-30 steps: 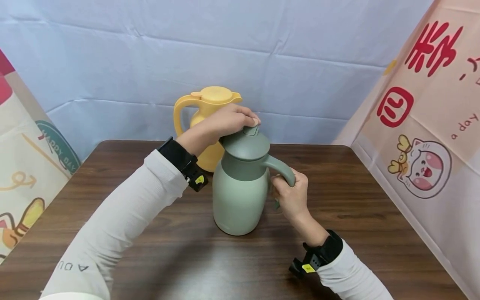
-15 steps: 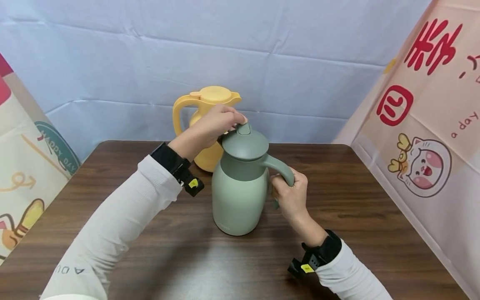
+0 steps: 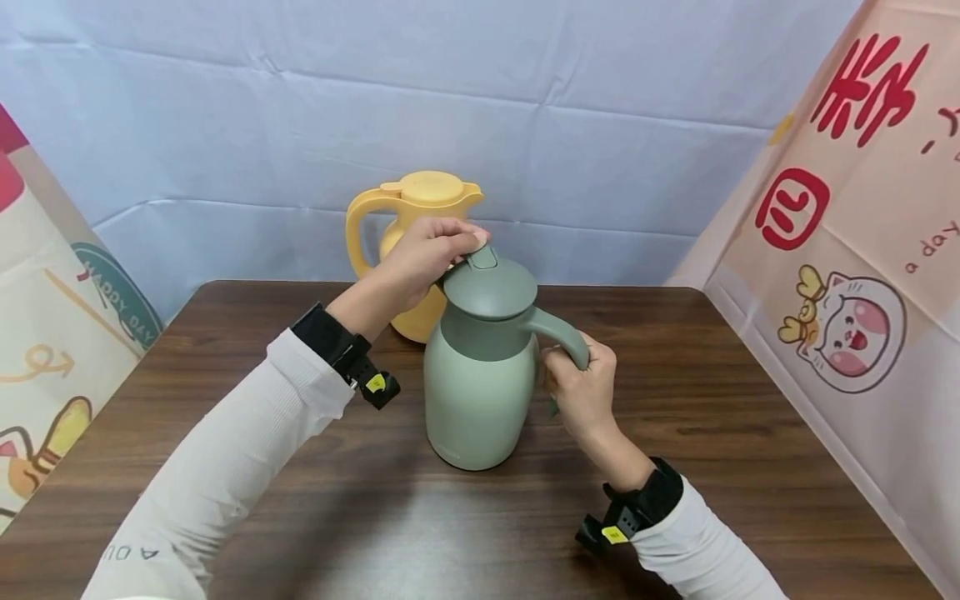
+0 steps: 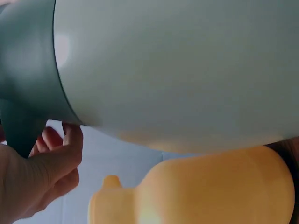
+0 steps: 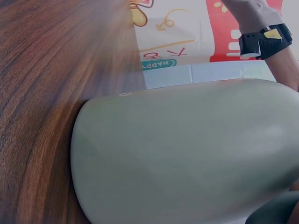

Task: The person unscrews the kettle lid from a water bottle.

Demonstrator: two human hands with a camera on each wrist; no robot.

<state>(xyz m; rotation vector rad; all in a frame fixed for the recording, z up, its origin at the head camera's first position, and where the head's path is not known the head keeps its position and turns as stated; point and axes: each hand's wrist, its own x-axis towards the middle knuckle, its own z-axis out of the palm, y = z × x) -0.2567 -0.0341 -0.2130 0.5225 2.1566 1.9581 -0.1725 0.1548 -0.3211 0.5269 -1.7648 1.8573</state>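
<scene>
A pale green thermos jug [image 3: 480, 400] stands upright on the table, its darker green lid [image 3: 491, 287] on top. My left hand [image 3: 420, 262] holds the lid at its back left edge, the thumb on the raised tab [image 3: 483, 257]. In the left wrist view the fingers [image 4: 70, 144] of that hand curl in beside the spout [image 4: 18, 126] and reach the neck. My right hand [image 3: 585, 383] grips the jug's handle [image 3: 558, 329] from the right, fingers wrapped through it. The right wrist view is mostly filled by the jug's body [image 5: 187, 149], and the right hand itself is almost hidden.
Just behind the green jug, to the left, stands a yellow jug [image 3: 431, 192], partly covered by the left hand. Both rest on a dark wooden table [image 3: 675, 417]. A pale cloth [image 3: 637, 125] hangs at the back, and printed sheets [image 3: 855, 250] line the sides.
My left hand has shifted left and slightly down, and the lid's tab has turned leftward with it. The green jug and my right hand stay nearly where they were.
</scene>
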